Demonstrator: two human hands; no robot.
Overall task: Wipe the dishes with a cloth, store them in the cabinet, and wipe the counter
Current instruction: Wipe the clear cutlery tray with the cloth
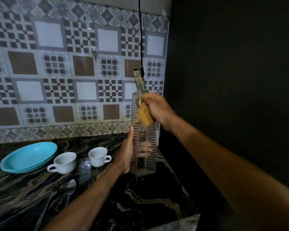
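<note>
Home kitchen: patterned wall tiles [77, 67], marbled counter [140, 197], cups [65, 161].

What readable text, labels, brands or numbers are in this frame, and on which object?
None readable anywhere.
Clear tray, yellow cloth: no markings show.
White cups, blue plates, spoon, fork: plain.
Wall tiles: patterns only, no lettering.
</note>
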